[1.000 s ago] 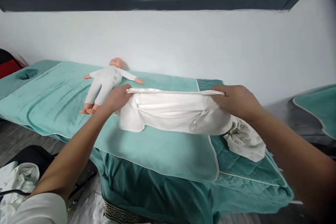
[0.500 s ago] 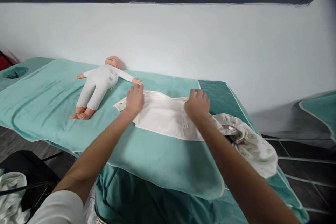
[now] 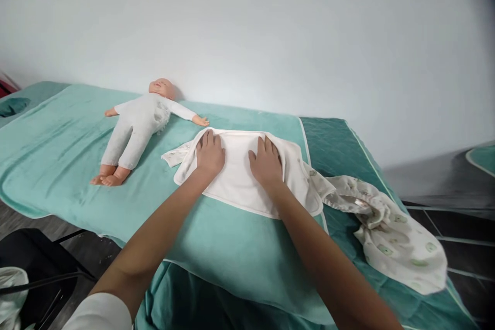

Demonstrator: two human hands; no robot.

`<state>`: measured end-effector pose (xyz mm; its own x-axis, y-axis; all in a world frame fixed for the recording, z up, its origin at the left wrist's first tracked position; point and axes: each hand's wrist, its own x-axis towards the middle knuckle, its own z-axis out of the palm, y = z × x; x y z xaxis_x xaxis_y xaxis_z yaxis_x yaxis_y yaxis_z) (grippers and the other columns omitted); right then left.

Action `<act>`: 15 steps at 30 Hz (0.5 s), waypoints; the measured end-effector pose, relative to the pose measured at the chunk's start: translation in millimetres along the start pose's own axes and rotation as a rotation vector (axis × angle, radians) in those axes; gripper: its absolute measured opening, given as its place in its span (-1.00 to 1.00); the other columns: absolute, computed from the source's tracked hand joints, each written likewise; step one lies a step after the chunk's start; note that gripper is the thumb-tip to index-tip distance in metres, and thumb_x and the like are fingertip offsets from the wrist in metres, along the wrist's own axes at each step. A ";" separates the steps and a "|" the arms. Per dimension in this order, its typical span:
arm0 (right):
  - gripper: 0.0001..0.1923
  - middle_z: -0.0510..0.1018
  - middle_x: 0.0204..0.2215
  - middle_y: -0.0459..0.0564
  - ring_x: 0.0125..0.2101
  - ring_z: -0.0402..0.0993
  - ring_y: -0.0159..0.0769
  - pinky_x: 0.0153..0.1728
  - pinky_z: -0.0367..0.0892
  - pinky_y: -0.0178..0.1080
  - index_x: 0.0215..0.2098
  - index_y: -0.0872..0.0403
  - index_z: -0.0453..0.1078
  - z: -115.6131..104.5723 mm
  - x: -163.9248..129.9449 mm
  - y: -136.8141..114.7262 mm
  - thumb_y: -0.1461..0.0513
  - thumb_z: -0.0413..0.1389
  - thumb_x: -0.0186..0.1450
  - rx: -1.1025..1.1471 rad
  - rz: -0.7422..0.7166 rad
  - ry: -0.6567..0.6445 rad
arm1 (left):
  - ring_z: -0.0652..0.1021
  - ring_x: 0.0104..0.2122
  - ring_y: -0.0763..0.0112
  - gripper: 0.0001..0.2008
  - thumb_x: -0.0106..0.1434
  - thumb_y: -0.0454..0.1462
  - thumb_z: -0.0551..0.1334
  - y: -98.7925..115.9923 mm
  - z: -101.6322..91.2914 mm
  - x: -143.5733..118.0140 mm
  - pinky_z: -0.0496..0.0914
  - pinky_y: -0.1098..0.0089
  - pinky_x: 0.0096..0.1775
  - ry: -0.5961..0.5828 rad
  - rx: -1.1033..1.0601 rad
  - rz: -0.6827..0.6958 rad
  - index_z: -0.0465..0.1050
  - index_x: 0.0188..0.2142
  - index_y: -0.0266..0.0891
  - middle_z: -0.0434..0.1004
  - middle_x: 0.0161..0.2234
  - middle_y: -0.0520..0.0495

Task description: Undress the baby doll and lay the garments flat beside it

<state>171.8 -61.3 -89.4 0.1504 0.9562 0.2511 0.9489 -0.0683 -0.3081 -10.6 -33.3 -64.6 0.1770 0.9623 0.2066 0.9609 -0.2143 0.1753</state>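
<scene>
A small white baby shirt [image 3: 240, 165] lies spread out on the green cover, its front flaps folded outward and its printed sleeves sticking out on both sides. My left hand [image 3: 211, 153] rests flat on the shirt's left part, fingers pointing away from me. On the right part lies my right hand [image 3: 266, 162], its fingers stretched and the thumb apart. Both palms face down on the cloth. Left of the shirt, a baby doll [image 3: 141, 124] in a white suit is on its back, one hand close to the shirt's upper left edge.
A crumpled white garment with green prints [image 3: 402, 237] lies to the right, by the shirt's right sleeve. The light green cover [image 3: 58, 149] lies over a darker green sheet [image 3: 332, 144]. A white wall [image 3: 247, 51] stands behind. A black chair [image 3: 34, 263] is at lower left.
The shirt's flaps have been opened outward and the cloth lies wider. My hands have gone from gripping its upper edge to lying flat inside it, closer together. The view has shifted slightly.
</scene>
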 end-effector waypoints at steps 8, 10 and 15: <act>-0.36 0.11 0.41 0.24 0.35 0.07 0.08 0.32 0.05 0.02 0.40 0.26 0.06 10.1 33.6 9.1 0.10 -0.17 0.45 0.045 -0.008 -0.059 | -0.07 0.46 0.02 -0.42 0.44 -0.19 -0.08 0.7 12.7 33.1 -0.02 -0.22 0.34 -0.058 0.023 -0.067 0.06 0.40 -0.31 -0.18 0.48 -0.31; -0.38 0.14 0.39 0.27 0.34 0.08 0.06 0.32 0.05 0.01 0.38 0.28 0.10 14.7 38.5 12.0 0.09 -0.19 0.46 0.026 -0.027 -0.097 | -0.05 0.46 0.05 -0.46 0.44 -0.23 -0.09 -0.2 14.4 34.3 -0.01 -0.18 0.35 -0.011 0.026 -0.032 0.12 0.37 -0.30 -0.12 0.47 -0.28; -0.41 0.19 0.37 0.30 0.34 0.09 0.05 0.30 0.10 0.02 0.35 0.25 0.16 20.4 35.4 16.2 0.09 -0.20 0.47 -0.024 -0.086 -0.128 | 0.37 0.22 0.12 -0.60 0.46 -0.25 -0.07 0.6 8.8 25.5 0.28 0.12 0.19 0.022 0.004 0.105 0.36 0.17 -0.23 0.36 0.25 -0.25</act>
<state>186.8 -22.8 -104.3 0.0334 0.9871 0.1564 0.9634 0.0098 -0.2680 -3.6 -7.4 -67.7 0.2719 0.9306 0.2451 0.9381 -0.3131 0.1481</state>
